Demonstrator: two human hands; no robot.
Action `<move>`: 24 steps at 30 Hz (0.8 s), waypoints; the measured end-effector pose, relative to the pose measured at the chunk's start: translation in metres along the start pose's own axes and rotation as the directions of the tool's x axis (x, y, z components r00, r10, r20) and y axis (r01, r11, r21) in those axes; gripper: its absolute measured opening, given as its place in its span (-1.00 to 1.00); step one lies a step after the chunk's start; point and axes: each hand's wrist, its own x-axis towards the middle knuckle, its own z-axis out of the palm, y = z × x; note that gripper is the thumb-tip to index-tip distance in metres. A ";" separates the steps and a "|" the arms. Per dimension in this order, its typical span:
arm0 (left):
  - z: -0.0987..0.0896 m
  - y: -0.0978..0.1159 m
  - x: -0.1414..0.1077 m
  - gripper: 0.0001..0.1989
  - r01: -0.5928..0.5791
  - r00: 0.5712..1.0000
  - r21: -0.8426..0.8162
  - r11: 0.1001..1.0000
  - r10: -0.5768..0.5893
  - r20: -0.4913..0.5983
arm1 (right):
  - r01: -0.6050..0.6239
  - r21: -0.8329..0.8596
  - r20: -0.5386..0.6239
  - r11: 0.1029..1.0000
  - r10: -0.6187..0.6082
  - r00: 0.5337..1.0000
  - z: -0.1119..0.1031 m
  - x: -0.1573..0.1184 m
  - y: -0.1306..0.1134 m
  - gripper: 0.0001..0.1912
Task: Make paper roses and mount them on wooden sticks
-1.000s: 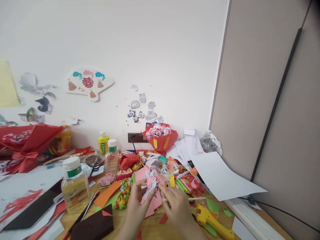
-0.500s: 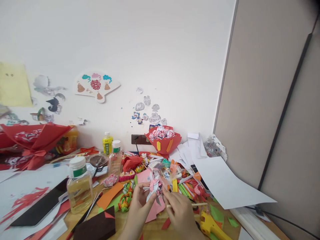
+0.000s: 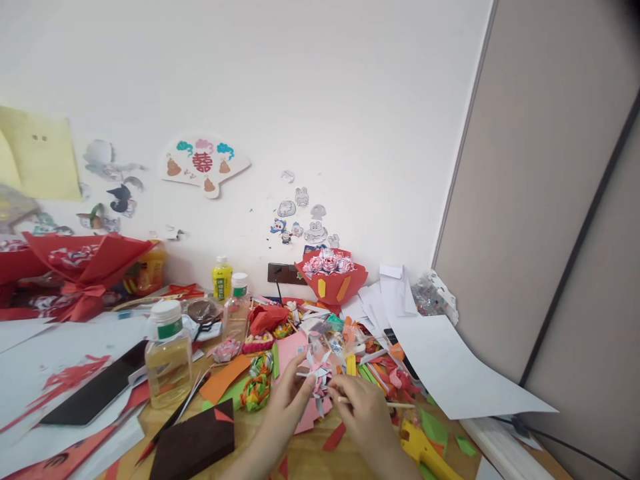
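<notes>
A pink and white folded-paper flower [image 3: 320, 373] is gripped between the thumb and fingers of my left hand [image 3: 284, 403]. My right hand [image 3: 366, 415] is closed beside it, fingertips bent towards the flower's right side. A thin wooden stick [image 3: 402, 405] passes through my right hand and pokes out to the right. Whether the right fingertips also pinch a paper strip is too small to tell. Under the hands lie pink paper sheets [image 3: 289, 352]. Left of my left hand is a green and orange woven paper ball [image 3: 256, 392].
A yellow glue gun [image 3: 425, 450] lies at front right, near a large white sheet [image 3: 450, 367]. Bottles of liquid [image 3: 169, 373], a black tablet-like slab [image 3: 95, 387] and a dark brown block [image 3: 193, 440] stand or lie leftward. Red-wrapped bouquets [image 3: 334, 283] stand against the wall.
The camera view has shifted slightly, moving the scene a little rightward. The flower has turned in my left hand, and my right fingers have shifted slightly beside it.
</notes>
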 end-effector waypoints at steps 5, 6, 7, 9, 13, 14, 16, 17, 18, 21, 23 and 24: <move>0.002 -0.002 0.000 -0.51 -0.010 1.000 0.020 1.000 0.011 -0.008 | 0.093 -0.121 -0.082 0.988 -0.104 0.991 0.005 -0.005 -0.001 -0.67; 0.003 -0.002 0.000 -0.51 -0.010 1.000 0.007 1.000 0.011 -0.013 | 0.107 -0.136 -0.097 0.985 -0.120 0.988 0.005 -0.005 -0.002 -0.65; 0.003 -0.001 0.000 -0.52 -0.011 1.000 -0.007 1.000 0.011 -0.025 | 0.113 -0.143 -0.105 0.983 -0.129 0.986 0.006 -0.005 -0.003 -0.64; 0.004 0.000 0.001 -0.52 -0.006 0.998 -0.032 0.999 0.004 -0.057 | 0.125 -0.143 -0.101 0.982 -0.140 0.985 0.006 -0.005 -0.005 -0.64; 0.005 0.003 0.003 -0.49 0.047 0.994 -0.094 0.994 -0.057 -0.097 | 0.206 -0.187 -0.086 0.961 -0.225 0.971 0.006 -0.005 -0.006 -0.68; 0.005 0.003 0.003 -0.48 0.059 0.992 -0.107 0.992 -0.070 -0.105 | 0.220 -0.187 -0.084 0.958 -0.238 0.968 0.007 -0.005 -0.006 -0.69; 0.005 0.005 0.003 -0.47 0.065 0.990 -0.119 0.991 -0.079 -0.119 | 0.195 -0.136 -0.082 0.971 -0.207 0.975 0.008 -0.005 -0.006 -0.71; 0.006 0.006 0.003 -0.47 0.065 0.990 -0.115 0.991 -0.079 -0.120 | 0.155 -0.087 -0.079 0.984 -0.162 0.984 0.008 -0.005 -0.006 -0.72; 0.006 0.006 0.002 -0.48 0.065 0.990 -0.108 0.992 -0.077 -0.116 | 0.102 -0.034 -0.073 0.994 -0.104 0.992 0.008 -0.005 -0.005 -0.73; 0.006 0.008 0.000 -0.50 0.070 0.995 -0.088 0.994 -0.076 -0.067 | -0.064 0.072 -0.030 0.995 0.066 0.997 0.008 -0.005 -0.004 -0.77; 0.006 0.007 -0.001 -0.52 0.065 0.997 -0.089 0.994 -0.068 -0.037 | -0.123 0.092 -0.011 0.988 0.124 0.992 0.007 -0.004 -0.004 -0.79; 0.006 0.007 -0.001 -0.52 0.059 0.998 -0.094 0.994 -0.062 -0.029 | -0.134 0.096 -0.009 0.986 0.136 0.991 0.008 -0.004 -0.003 -0.79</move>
